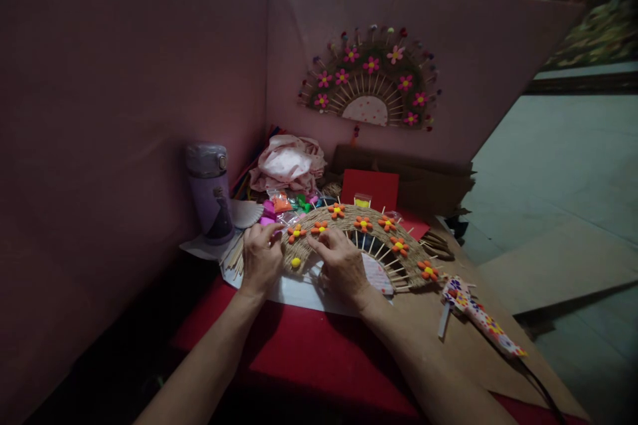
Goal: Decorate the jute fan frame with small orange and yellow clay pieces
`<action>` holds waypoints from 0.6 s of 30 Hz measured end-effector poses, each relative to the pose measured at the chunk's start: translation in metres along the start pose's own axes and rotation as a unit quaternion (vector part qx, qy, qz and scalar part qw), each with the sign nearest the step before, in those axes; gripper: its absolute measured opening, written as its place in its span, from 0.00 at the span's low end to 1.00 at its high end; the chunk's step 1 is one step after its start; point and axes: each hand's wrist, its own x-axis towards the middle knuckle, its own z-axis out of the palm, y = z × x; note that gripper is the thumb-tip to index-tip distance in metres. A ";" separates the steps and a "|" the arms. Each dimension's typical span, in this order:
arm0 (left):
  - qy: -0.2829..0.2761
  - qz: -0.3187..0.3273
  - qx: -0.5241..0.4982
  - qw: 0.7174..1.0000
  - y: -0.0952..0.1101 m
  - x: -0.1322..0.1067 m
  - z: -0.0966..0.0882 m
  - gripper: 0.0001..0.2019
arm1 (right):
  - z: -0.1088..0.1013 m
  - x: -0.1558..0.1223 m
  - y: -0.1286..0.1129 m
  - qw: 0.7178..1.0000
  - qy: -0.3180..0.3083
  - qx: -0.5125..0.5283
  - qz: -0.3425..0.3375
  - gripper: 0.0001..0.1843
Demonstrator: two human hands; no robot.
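Note:
A half-round fan (349, 216) wrapped in tan twine lies in front of me, with thin sticks poking past its outer edge. Orange flowers with yellow centres, such as one flower (399, 246), sit along its band. Near the fan's left end is a lone yellow dot (296, 263) without petals. My left hand (262, 257) is at that left end, thumb and fingers drawn together; whatever they pinch is too small to make out. Over the inner left part of the band, my right hand (343, 264) has curled fingers, its thumb close to the forefinger, with anything held hidden.
A purple bottle (209, 196) stands at left beside thin sticks. Behind the fan are colourful clay packets (280, 201), crumpled cloth (289, 163) and a red card (371, 187). A flower-patterned glue gun (481, 313) with a cord lies right. Another decorated fan (371, 83) hangs on the panel.

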 end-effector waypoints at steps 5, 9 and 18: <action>-0.046 0.091 0.125 0.987 0.010 -0.005 -0.003 0.14 | -0.016 -0.008 0.002 1.000 -0.004 -0.001 -0.008 0.18; -0.076 0.115 0.229 0.964 0.019 -0.006 -0.005 0.14 | -0.020 -0.016 0.003 1.000 0.010 0.002 -0.020 0.17; -0.102 0.150 0.330 0.926 0.030 -0.008 -0.002 0.11 | -0.023 -0.033 0.006 0.999 0.012 0.041 -0.031 0.16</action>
